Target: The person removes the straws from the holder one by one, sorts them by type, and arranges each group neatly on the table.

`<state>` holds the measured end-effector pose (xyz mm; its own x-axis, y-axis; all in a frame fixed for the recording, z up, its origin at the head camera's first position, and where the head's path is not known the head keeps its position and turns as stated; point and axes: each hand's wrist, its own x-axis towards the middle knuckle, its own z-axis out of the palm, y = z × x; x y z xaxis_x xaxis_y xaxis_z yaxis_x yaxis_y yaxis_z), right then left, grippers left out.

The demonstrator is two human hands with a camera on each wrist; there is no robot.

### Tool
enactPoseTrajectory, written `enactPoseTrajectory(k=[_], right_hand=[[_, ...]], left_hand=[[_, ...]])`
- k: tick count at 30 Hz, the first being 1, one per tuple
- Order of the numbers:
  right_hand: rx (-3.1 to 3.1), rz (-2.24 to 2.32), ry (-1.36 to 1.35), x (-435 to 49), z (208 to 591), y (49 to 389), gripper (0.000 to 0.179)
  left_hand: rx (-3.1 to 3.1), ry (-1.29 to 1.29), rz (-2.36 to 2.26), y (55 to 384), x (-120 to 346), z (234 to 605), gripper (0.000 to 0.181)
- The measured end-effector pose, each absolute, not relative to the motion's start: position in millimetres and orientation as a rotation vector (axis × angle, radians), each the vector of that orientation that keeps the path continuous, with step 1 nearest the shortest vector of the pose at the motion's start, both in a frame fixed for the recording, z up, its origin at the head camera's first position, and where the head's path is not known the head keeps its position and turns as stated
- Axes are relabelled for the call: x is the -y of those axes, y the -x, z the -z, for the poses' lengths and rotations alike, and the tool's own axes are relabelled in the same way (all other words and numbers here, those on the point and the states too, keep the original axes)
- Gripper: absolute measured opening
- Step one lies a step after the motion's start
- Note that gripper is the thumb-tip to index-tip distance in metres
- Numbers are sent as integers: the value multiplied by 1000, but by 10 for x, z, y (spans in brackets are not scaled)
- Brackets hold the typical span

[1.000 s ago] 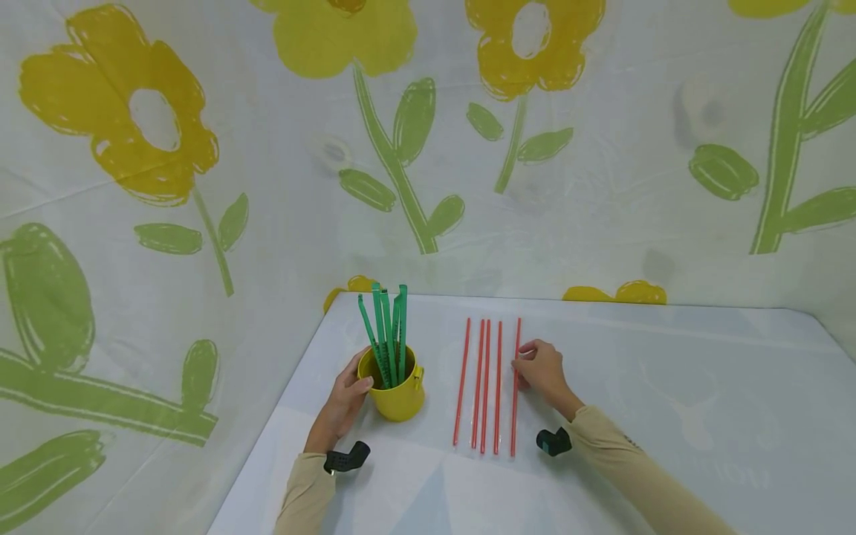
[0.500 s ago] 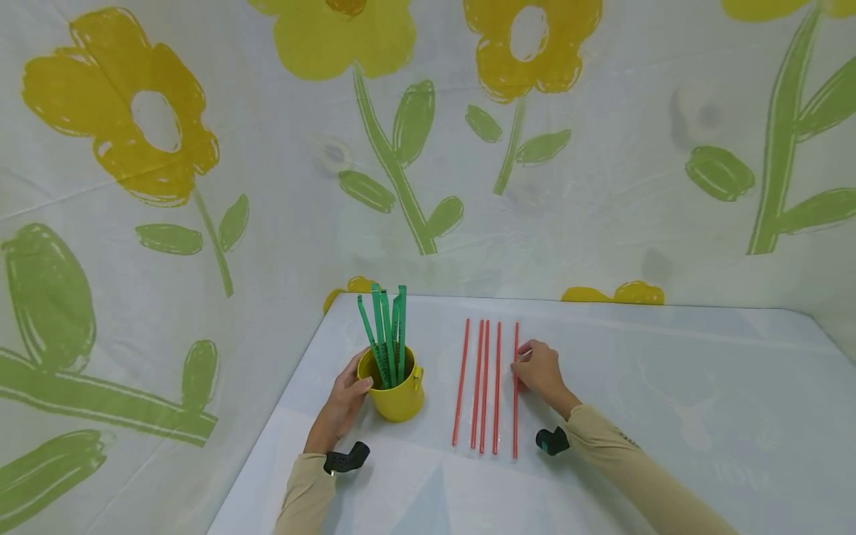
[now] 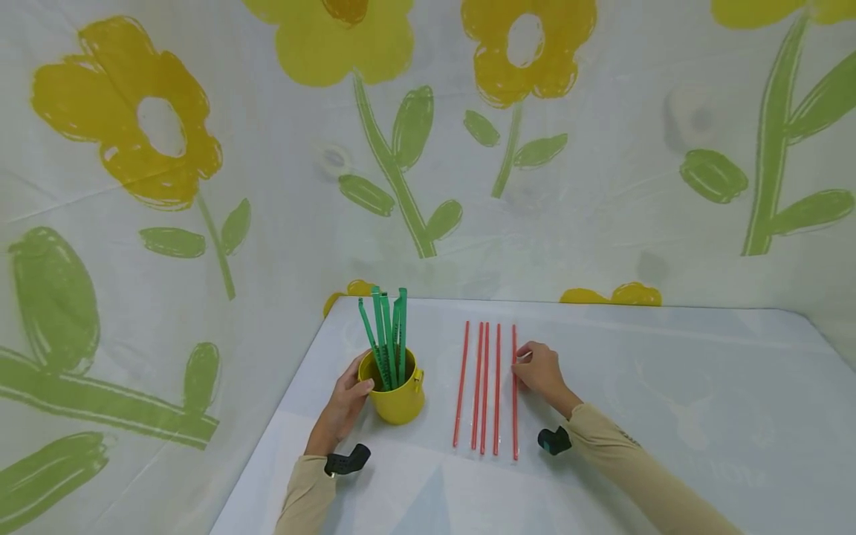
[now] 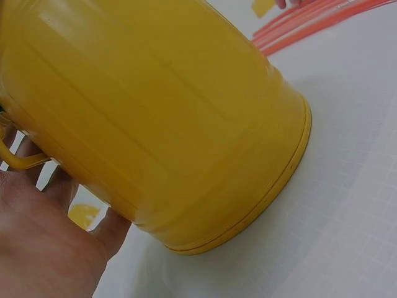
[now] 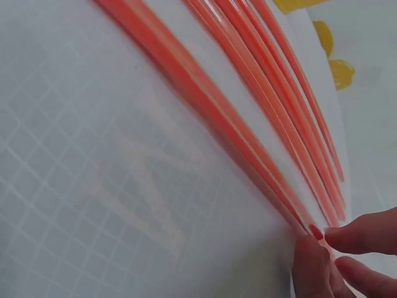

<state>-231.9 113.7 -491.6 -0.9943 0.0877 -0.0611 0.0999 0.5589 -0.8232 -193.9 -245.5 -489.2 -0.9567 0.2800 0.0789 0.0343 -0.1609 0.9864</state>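
On the left, my left hand (image 3: 342, 407) holds the side of a yellow pail (image 3: 400, 405), its thumb up at the rim. Several green paper-wrapped straws (image 3: 388, 334) stand upright in the pail. The left wrist view shows the pail's wall and base (image 4: 205, 143) close up, with the palm (image 4: 49, 242) beside it and a small looped handle (image 4: 22, 160) near the fingers. My right hand (image 3: 540, 371) pinches the rightmost red straw (image 3: 516, 423) between thumb and fingertips. That straw lies on the table, roughly parallel to several other red straws (image 3: 497, 401) in clear wrappers.
All of this is on a white table (image 3: 642, 416) whose far edge meets a hanging cloth (image 3: 602, 200) printed with yellow flowers. The cloth also closes off the left side. Each wrist wears a small black camera (image 3: 348, 459).
The rightmost red straw has shifted slightly left at its far end and a little towards me, with my right hand on it. The left hand and pail stay in place.
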Motion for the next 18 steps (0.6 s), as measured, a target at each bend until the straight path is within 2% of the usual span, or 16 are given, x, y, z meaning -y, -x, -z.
enactPoseTrajectory(k=[9,18], right_hand=[[-2757,1420,-179,-1141,4835,2345,26],[-2790,1506,36,-1088,4631,2349,29]], left_hand=[[-1927,-400,-2248,1955,2462,4942,63],[-1910,-386,-2263,1954,2452,4925,62]])
